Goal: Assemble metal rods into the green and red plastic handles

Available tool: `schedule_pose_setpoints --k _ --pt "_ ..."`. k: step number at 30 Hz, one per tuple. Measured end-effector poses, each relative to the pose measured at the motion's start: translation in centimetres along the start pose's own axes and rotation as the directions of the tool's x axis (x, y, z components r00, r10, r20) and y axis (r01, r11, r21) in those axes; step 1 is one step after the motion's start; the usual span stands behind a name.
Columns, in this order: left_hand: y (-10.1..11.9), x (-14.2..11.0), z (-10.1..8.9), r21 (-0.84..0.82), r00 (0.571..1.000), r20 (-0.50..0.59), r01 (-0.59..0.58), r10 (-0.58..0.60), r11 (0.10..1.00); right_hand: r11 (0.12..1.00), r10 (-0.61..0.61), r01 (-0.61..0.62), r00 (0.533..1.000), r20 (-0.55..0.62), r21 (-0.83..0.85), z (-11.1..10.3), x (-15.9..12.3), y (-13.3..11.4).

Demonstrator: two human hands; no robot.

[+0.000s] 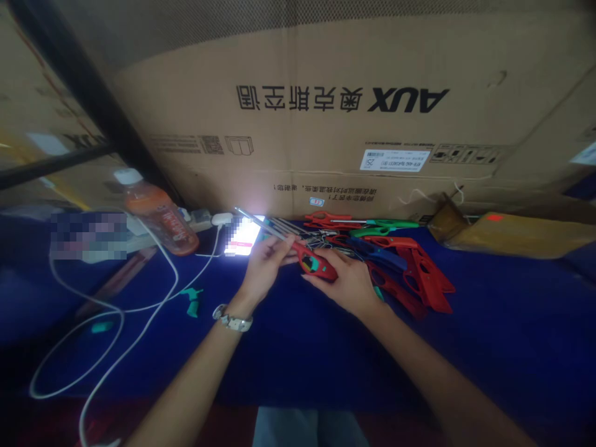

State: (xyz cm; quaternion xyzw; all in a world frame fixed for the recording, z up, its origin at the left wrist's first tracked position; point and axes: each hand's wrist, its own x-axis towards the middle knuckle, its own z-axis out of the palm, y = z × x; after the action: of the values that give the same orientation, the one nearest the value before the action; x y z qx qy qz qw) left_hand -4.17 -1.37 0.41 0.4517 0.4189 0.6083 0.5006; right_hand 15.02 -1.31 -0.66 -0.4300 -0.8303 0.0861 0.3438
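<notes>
Hands (349,279) around red long-tubed lighter (319,266)

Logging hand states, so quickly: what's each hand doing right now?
Left hand: closed, holding the red long-nosed tool toward its front.
Right hand: closed, holding the same tool toward its rear.

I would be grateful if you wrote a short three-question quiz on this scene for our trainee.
1. Multiple choice: where is the silver-coloured band worn?
a) right wrist
b) left wrist
c) both wrists

2. True or false: the clear plastic bottle of orange liquid has a green cap.

3. Short answer: what do the bare left hand and bare right hand hold between them?

Key: 1. b. 2. False; the cap is white. 3. A red plastic lighter-shaped piece with a long metal rod.
</notes>
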Motion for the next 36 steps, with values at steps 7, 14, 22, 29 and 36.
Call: schedule_pose_setpoints --k 7,14,22,29,36 --pt "0.0 0.0 0.0 -0.024 1.000 0.005 -0.010 0.011 1.000 0.980 -0.003 0.007 1.000 -0.020 0.198 0.0 -0.3 -0.2" --pt "0.4 -0.2 0.1 -0.012 0.998 0.052 -0.025 0.026 1.000 0.947 -0.048 0.070 0.996 -0.076 0.315 -0.1 -0.2 0.3" --pt "-0.1 -0.2 0.3 -0.035 0.999 -0.036 -0.027 0.026 0.999 0.973 -0.097 0.114 0.991 -0.090 0.199 0.3 -0.4 0.0" --pt "-0.1 -0.2 0.7 -0.102 0.999 -0.050 0.007 -0.012 0.995 0.981 -0.095 0.102 0.994 -0.054 0.165 0.7 -0.4 0.2" --pt "-0.4 -0.2 0.7 -0.111 0.998 -0.048 0.023 -0.029 0.994 0.990 -0.086 0.088 0.996 -0.026 0.113 0.3 -0.2 0.8"
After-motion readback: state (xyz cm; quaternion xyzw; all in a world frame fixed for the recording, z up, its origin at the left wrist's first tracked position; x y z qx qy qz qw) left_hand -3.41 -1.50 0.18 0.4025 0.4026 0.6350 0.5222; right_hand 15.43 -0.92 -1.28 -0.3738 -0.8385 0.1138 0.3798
